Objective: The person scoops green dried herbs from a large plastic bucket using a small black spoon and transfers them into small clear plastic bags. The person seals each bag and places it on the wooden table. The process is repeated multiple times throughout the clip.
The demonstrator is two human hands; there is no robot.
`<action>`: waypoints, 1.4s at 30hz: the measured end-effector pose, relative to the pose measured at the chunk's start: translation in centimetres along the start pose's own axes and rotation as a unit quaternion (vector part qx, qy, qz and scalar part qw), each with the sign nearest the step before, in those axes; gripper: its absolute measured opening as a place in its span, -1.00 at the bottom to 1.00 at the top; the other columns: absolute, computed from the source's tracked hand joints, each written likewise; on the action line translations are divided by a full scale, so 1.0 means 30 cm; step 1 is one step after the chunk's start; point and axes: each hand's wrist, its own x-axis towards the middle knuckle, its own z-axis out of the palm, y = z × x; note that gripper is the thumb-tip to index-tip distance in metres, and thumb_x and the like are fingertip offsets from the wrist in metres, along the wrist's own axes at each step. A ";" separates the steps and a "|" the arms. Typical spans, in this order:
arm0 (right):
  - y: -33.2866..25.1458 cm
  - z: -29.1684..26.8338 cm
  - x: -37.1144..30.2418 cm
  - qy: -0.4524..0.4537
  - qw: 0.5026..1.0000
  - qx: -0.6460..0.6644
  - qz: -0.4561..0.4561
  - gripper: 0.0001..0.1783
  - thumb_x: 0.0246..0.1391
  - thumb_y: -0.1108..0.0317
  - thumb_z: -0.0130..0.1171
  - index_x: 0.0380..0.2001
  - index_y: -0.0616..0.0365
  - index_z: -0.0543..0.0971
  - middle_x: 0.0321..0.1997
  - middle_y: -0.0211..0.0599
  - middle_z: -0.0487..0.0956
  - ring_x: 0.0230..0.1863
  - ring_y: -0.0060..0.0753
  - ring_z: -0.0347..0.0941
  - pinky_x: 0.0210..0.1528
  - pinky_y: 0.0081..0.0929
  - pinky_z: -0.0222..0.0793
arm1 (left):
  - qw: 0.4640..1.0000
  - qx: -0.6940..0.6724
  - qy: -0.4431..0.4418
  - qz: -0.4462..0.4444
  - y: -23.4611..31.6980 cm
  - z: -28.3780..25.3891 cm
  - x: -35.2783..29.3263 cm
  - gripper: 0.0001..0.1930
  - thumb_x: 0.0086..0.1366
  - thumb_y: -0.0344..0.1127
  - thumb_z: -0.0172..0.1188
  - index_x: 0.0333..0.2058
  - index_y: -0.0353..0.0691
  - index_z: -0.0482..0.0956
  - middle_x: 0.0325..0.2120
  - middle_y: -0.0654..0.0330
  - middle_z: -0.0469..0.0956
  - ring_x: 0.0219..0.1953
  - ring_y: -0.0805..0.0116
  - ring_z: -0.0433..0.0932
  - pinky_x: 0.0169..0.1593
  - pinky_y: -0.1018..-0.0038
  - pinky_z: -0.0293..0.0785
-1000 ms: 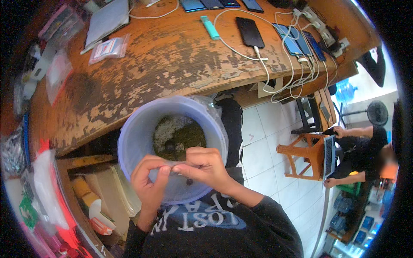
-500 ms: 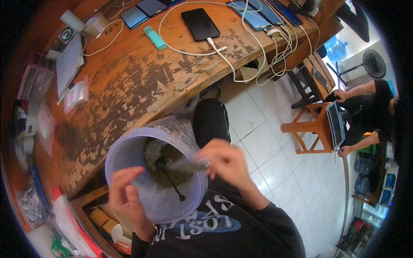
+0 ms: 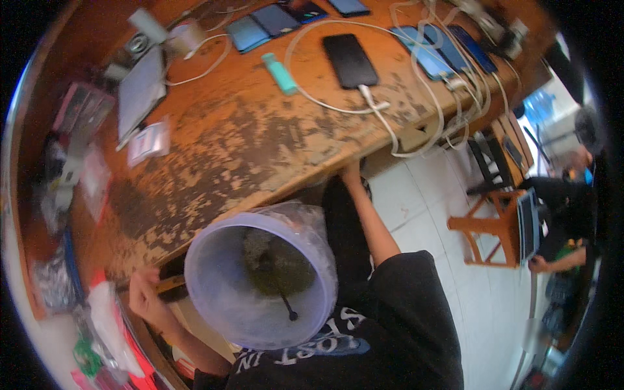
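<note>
A translucent lavender plastic bucket (image 3: 218,305) stands in front of me, beside the desk edge. On its bottom lies a dark greenish-brown patch of material (image 3: 276,273), with a thin black rod (image 3: 285,300) across it. My left hand (image 3: 146,296) is left of the bucket, near the desk's front edge; motion smears its fingers. My right arm stretches forward past the bucket, and my right hand (image 3: 351,172) is at the underside of the desk edge, fingers hidden. Clear crinkled plastic (image 3: 302,214) shows behind the bucket.
The worn wooden desk (image 3: 221,149) bears a black phone (image 3: 350,62), a turquoise stick-like thing (image 3: 279,75), several other phones and tangled white cables (image 3: 442,78). On the right, a person with a laptop (image 3: 528,224) sits by an orange stool (image 3: 484,225).
My right hand has moved from above the bucket forward to the desk's underside; the blurred greyish thing it held is out of sight. My left hand has swung left, off the bucket. The view has shifted.
</note>
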 end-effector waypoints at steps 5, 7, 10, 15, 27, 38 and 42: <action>0.314 0.181 -0.062 -0.006 0.989 -0.143 -0.047 -0.59 -0.15 0.29 0.16 -0.17 0.18 0.43 -0.13 -0.05 0.45 -0.04 0.07 0.30 -0.03 -0.12 0.23 | 0.995 -0.093 0.005 0.028 0.028 0.139 0.201 -0.77 0.27 -0.42 0.01 -0.10 -0.32 0.37 -0.26 0.17 0.47 -0.19 0.44 0.46 -0.11 0.53 0.35; 0.155 0.097 -0.156 -0.172 0.958 -0.226 0.035 -0.50 -0.08 0.14 0.11 -0.03 0.04 0.41 -0.01 -0.11 0.42 0.07 0.03 0.25 0.13 -0.03 0.10 | 0.998 -0.058 -0.024 0.020 -0.031 0.157 0.243 -0.71 0.26 -0.40 0.03 -0.04 -0.28 0.34 -0.20 0.14 0.45 -0.12 0.42 0.44 -0.06 0.49 0.35; -0.180 -0.119 -0.065 -0.267 0.929 -0.217 0.138 -0.52 -0.10 0.29 0.14 -0.02 0.06 0.42 0.09 -0.08 0.35 0.14 0.05 0.19 0.17 -0.10 0.09 | 0.997 -0.007 -0.025 0.076 -0.135 0.243 0.398 -0.64 0.22 -0.34 0.09 -0.01 -0.30 0.34 -0.14 0.06 0.45 -0.04 0.29 0.43 0.02 0.39 0.31; -0.260 -0.291 -0.185 -0.192 0.972 -0.114 0.074 -0.58 -0.07 0.36 0.12 -0.08 0.21 0.43 0.05 -0.04 0.37 0.09 0.11 0.21 0.15 -0.16 0.13 | 0.956 0.150 0.017 0.253 -0.270 0.441 0.705 -0.63 0.16 -0.29 0.14 -0.07 -0.32 0.41 -0.09 0.04 0.44 0.01 0.11 0.39 0.07 0.35 0.25; -0.895 -0.436 0.545 -0.239 0.948 0.181 -0.110 -0.90 -0.05 0.46 0.14 -0.42 0.26 0.55 -0.33 -0.21 0.53 -0.24 -0.25 0.46 -0.15 -0.44 0.34 | 0.963 -0.062 -0.168 0.200 -0.126 0.609 0.713 -0.78 0.17 -0.28 0.11 -0.29 -0.28 0.59 -0.29 0.10 0.58 -0.25 0.29 0.56 -0.14 0.47 0.42; -0.876 0.208 0.703 -0.210 0.900 -0.067 -0.375 -0.73 -0.09 0.41 0.00 -0.26 0.20 0.50 -0.03 -0.02 0.32 0.00 -0.03 0.27 0.02 -0.24 0.29 | 0.956 -0.202 -0.153 0.148 -0.211 0.654 0.756 -0.81 0.18 -0.36 0.07 -0.29 -0.34 0.56 -0.33 0.07 0.57 -0.26 0.27 0.53 -0.16 0.45 0.39; -0.876 0.218 0.676 -0.196 0.914 -0.058 -0.351 -0.73 -0.11 0.42 0.00 -0.26 0.21 0.48 -0.02 -0.06 0.29 -0.02 -0.07 0.28 -0.09 -0.24 0.37 | 0.959 -0.197 -0.167 0.119 -0.195 0.660 0.743 -0.82 0.20 -0.38 0.07 -0.27 -0.32 0.55 -0.33 0.15 0.57 -0.30 0.39 0.50 -0.20 0.49 0.38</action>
